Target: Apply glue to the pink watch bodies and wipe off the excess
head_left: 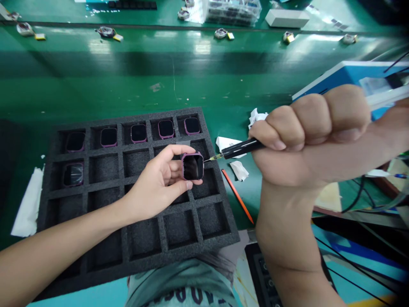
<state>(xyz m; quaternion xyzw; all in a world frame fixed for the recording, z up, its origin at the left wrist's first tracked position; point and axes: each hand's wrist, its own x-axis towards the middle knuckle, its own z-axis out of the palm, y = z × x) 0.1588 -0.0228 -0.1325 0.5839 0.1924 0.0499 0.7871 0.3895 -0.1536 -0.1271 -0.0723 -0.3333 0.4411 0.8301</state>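
My left hand (162, 175) is closed on a smartwatch case (192, 166) with a purple frame and a dark screen facing up, gripped at its edges above the foam tray (125, 186). In a fist, my right hand (306, 128) grips a black dispensing syringe (240, 148). Its thin needle has a yellowish hub and points left. The needle tip is at the right side of the watch case; whether it touches cannot be made out. More purple watch cases (138, 133) lie along the tray's far row, and another (73, 174) sits in the second row at left.
Crumpled white tissues (239, 170) and an orange stick (238, 196) lie right of the tray. A white strip (28, 204) lies at its left. Small parts with yellow tabs (107, 33) line the far ledge. A blue-and-white box (345, 79) stands behind my right hand, with cables (362, 194) below.
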